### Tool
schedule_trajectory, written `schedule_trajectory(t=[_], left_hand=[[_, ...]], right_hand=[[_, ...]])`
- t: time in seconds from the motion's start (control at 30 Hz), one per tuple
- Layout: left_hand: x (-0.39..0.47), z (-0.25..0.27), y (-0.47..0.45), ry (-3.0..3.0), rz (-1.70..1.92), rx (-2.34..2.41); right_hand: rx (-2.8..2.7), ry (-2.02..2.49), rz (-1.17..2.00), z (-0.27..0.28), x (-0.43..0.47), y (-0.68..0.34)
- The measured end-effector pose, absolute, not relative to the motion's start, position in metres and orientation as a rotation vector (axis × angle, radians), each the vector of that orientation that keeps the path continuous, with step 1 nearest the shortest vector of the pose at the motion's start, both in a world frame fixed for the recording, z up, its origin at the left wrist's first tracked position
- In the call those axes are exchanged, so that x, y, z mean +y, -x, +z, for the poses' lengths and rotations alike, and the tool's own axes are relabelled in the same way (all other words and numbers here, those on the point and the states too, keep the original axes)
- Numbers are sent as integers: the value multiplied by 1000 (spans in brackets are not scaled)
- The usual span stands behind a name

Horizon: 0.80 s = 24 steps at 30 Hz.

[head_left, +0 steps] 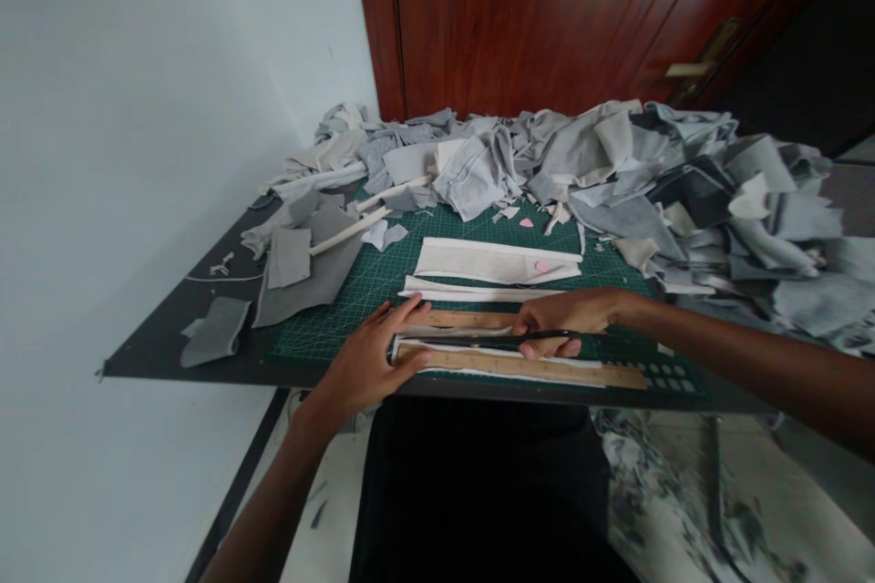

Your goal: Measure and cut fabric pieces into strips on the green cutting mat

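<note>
While bracing lower wooden ruler point(519, 364) over white fabric point(512, 377) with spread left hand point(373, 353), apparently trimming with black scissors point(488, 341) clasped in right hand point(557, 319), next probably needing steady pressure.

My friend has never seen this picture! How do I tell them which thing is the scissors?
Start at the red-brown door, then come down to the green mat on the table. Near its front edge, the right hand holds the scissors. They're slim and dark, unlike the pale cloth strips and light-brown wooden strips beside them.
</note>
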<state>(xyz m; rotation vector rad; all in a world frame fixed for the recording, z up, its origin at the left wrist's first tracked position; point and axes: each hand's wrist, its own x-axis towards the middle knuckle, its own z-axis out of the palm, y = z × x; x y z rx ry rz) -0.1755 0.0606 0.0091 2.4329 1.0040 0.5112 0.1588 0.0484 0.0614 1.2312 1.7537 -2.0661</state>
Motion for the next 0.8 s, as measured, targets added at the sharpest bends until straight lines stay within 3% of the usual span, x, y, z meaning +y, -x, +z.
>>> schedule_trajectory(t=[0.57,0.8], left_hand=[[61,7,175,-2394,591,969],[61,7,175,-2412,589,973]], right_hand=[[1551,-1330,-2198,56,45,-153],[1640,-1334,-2101,55,47,-153]])
